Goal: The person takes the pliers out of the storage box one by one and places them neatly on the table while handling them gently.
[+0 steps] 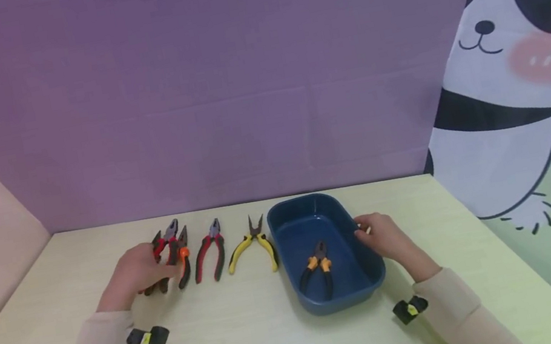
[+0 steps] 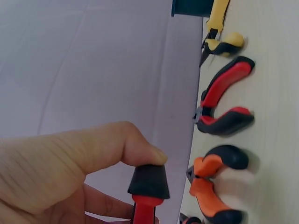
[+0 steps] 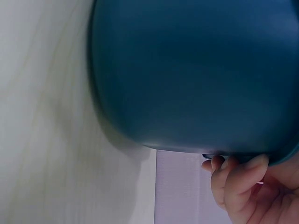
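In the head view, my left hand (image 1: 139, 271) is at the left end of a row of tools, holding red-and-black pliers (image 1: 171, 232). The left wrist view has the thumb pressed on the black end of a red handle (image 2: 144, 207), fingers behind it. Close by lie orange-and-black pliers (image 2: 203, 190), with part of another pair at that frame's bottom edge. On the right, my right hand (image 1: 385, 235) grips the rim of a blue plastic basin (image 1: 298, 298); its curled fingers (image 3: 238, 186) show at the edge. Orange-and-black pliers (image 1: 321, 251) lie inside the basin.
Between the left hand and the basin lie red-and-black pliers (image 1: 213, 232) and yellow-and-black long-nose pliers (image 1: 254, 234), handles spread. All stand on a pale wooden table (image 1: 228, 340), backed by a purple cloth (image 1: 189, 119). A panda print (image 1: 509, 149) covers the right side.
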A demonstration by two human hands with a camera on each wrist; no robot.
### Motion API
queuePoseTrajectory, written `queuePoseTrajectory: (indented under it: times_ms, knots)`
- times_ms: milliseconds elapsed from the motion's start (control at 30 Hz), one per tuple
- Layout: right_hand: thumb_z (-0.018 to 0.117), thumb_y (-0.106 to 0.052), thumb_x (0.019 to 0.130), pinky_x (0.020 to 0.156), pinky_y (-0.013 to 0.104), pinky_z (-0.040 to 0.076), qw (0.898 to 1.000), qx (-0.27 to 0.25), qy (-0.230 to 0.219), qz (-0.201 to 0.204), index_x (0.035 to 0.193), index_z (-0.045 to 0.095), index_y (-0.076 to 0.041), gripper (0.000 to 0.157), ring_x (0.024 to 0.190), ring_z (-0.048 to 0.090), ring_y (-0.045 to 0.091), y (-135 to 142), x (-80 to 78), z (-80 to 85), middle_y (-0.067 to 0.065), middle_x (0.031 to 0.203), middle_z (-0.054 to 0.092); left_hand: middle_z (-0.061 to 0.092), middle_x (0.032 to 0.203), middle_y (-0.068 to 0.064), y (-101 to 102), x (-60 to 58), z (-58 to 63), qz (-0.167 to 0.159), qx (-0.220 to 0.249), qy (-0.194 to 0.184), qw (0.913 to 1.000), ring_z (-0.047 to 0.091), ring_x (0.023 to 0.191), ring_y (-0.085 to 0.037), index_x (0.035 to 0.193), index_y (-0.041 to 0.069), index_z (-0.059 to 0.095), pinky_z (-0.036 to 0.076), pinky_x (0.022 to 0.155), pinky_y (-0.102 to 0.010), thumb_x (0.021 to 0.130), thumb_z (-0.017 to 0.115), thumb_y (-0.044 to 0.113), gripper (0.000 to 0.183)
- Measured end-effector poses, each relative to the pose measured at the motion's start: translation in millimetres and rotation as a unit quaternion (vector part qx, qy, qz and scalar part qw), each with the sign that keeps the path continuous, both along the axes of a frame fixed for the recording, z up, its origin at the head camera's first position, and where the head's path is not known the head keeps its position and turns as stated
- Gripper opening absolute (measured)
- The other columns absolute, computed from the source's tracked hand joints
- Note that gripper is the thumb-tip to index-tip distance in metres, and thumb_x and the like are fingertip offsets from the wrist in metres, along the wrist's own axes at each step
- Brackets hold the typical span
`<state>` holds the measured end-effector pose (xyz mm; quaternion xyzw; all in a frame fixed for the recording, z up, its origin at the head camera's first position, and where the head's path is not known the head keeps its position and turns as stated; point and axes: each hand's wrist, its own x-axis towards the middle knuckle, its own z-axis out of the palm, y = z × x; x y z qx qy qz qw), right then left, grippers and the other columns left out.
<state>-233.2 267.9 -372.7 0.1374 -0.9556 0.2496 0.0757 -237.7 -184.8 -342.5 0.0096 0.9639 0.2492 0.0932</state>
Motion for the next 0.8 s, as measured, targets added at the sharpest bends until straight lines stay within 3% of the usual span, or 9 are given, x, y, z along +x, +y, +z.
queuePoseTrajectory:
  times_ms: [233,467,800]
  knots:
    - [0.057,0.0,0.084,0.058,0.034,0.05,1.0,0.0,0.009,0.008,0.106,0.062,0.011,0.025,0.06,0.059,0.017,-1.8,0.7,1.1,0.015,0.076,0.066,0.051,0.066,-0.005,-16.3,-1.8,-3.7,0.008,0.002,-0.001,1.0,0.044,0.05,-0.016,0.089,-0.002,0.049,0.038,0.047,-0.029,0.075,0.072,0.026,0.039]
    - [0.058,0.001,0.084,0.058,0.033,0.049,1.0,0.0,0.004,0.005,0.107,0.062,0.011,0.026,0.061,0.058,0.017,-3.0,0.7,0.8,0.015,0.078,0.066,0.052,0.082,-0.015,-31.5,-4.3,0.2,0.028,-0.046,-0.01,0.9985,0.05,0.071,-0.025,0.102,-0.011,0.049,0.042,0.057,-0.032,0.076,0.072,0.027,0.051]
    - [0.058,0.0,0.084,0.058,0.033,0.049,1.0,0.002,0.002,0.001,0.108,0.062,0.012,0.027,0.061,0.058,0.017,-0.9,0.5,0.2,0.015,0.078,0.066,0.048,0.069,-0.008,-52.8,-4.7,-3.2,0.01,-0.03,0.0,0.9995,0.046,0.056,-0.019,0.092,-0.006,0.048,0.039,0.049,-0.03,0.076,0.072,0.032,0.048]
